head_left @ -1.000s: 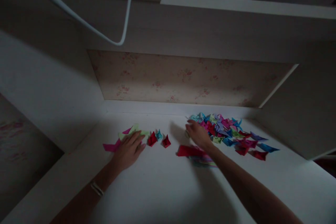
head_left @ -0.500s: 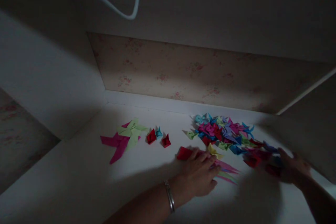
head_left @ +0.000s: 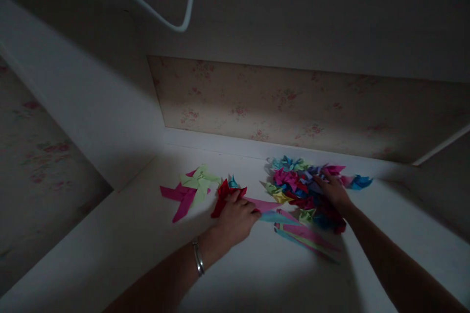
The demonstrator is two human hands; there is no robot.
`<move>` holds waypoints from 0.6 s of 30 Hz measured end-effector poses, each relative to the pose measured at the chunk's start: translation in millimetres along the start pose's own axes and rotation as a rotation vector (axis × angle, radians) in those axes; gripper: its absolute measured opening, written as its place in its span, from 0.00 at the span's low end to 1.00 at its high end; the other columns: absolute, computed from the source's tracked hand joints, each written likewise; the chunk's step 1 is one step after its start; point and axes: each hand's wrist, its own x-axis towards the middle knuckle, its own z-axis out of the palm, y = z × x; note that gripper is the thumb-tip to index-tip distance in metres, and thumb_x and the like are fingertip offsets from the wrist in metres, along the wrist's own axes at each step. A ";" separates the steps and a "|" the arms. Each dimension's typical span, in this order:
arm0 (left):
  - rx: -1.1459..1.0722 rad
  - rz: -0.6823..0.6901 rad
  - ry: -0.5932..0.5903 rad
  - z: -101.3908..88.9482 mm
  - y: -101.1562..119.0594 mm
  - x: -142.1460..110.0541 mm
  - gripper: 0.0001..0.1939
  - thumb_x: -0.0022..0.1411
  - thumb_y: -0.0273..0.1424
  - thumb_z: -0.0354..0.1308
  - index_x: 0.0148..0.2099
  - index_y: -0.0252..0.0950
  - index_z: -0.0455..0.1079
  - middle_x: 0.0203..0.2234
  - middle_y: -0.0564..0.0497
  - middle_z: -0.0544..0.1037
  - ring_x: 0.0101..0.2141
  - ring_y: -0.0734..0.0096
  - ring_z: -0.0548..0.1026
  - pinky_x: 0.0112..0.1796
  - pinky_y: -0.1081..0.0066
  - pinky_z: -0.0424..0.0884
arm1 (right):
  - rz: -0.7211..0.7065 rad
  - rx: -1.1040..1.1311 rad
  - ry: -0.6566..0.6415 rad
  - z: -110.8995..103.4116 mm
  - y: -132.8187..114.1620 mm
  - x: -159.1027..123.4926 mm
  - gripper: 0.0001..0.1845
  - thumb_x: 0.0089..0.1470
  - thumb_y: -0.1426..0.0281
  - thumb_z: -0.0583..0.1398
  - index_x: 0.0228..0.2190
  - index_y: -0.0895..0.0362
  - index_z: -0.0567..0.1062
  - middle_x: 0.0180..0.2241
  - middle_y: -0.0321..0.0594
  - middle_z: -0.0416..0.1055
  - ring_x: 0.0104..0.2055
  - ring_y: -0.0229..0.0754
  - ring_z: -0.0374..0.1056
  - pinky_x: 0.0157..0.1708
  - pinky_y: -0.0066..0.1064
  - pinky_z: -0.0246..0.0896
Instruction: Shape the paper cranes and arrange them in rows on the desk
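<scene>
My left hand (head_left: 235,216), with a bracelet on its wrist, lies knuckles-up on a red folded paper (head_left: 222,194) on the white desk (head_left: 147,249), its fingers curled over the sheet. My right hand (head_left: 332,190) rests flat on a pile of small folded paper pieces (head_left: 299,182) in pink, blue, green and red, fingers stretched into it. Pink and green paper strips (head_left: 189,187) lie to the left of my left hand. More long strips (head_left: 304,237) in pink, blue and green lie between my two forearms.
The desk sits in a dim alcove with a floral back panel (head_left: 279,107) and a white side wall (head_left: 91,107) at the left. A white cable (head_left: 165,14) hangs across the top. A dark side panel closes the right.
My left hand slid left from the strips onto the red paper. My right hand came back from the far right and pushed the scattered pieces into a tighter pile.
</scene>
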 end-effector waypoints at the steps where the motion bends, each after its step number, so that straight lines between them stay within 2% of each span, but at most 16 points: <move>1: 0.018 -0.029 -0.009 -5.4 -13.2 -8.8 0.13 0.59 0.24 0.52 0.44 0.41 0.72 0.37 0.48 0.78 0.43 0.61 0.72 0.56 0.52 0.49 | -0.012 0.003 -0.034 12.2 -13.9 -1.6 0.35 0.46 0.51 0.56 0.49 0.62 0.71 0.48 0.54 0.70 0.48 0.56 0.67 0.49 0.46 0.58; 5: 0.060 -0.143 -0.009 -25.6 -60.1 -41.2 0.16 0.59 0.22 0.50 0.46 0.41 0.72 0.42 0.47 0.76 0.47 0.60 0.70 0.56 0.52 0.50 | -0.104 0.020 -0.144 63.2 -70.8 -12.3 0.30 0.51 0.54 0.55 0.50 0.60 0.70 0.51 0.49 0.68 0.55 0.52 0.61 0.56 0.41 0.52; 9: 0.030 -0.231 0.079 -37.5 -93.5 -72.9 0.18 0.62 0.24 0.49 0.50 0.47 0.70 0.51 0.50 0.71 0.53 0.60 0.65 0.57 0.52 0.51 | -0.183 0.026 -0.195 110.7 -126.9 -31.3 0.29 0.55 0.57 0.52 0.54 0.61 0.66 0.56 0.50 0.62 0.60 0.52 0.55 0.58 0.43 0.47; 12: 0.036 -0.345 0.140 -37.2 -112.4 -98.9 0.18 0.64 0.35 0.50 0.56 0.47 0.65 0.56 0.48 0.66 0.56 0.56 0.61 0.56 0.50 0.53 | -0.248 0.041 -0.246 141.0 -166.3 -49.1 0.28 0.57 0.59 0.51 0.55 0.60 0.64 0.56 0.50 0.61 0.59 0.50 0.55 0.58 0.43 0.47; 15: 0.039 -0.492 0.146 -29.7 -124.9 -122.7 0.29 0.59 0.48 0.52 0.60 0.42 0.61 0.59 0.41 0.61 0.59 0.46 0.57 0.55 0.47 0.56 | -0.347 0.075 -0.322 165.9 -203.9 -67.2 0.28 0.57 0.60 0.51 0.57 0.60 0.62 0.57 0.50 0.60 0.59 0.50 0.56 0.58 0.44 0.47; 18: 0.005 -0.536 0.105 -21.2 -126.3 -136.0 0.34 0.59 0.51 0.51 0.62 0.39 0.57 0.60 0.39 0.58 0.60 0.43 0.54 0.55 0.47 0.57 | -0.495 0.133 -0.416 178.7 -236.2 -80.1 0.31 0.57 0.61 0.53 0.59 0.59 0.58 0.59 0.46 0.58 0.60 0.47 0.54 0.59 0.40 0.48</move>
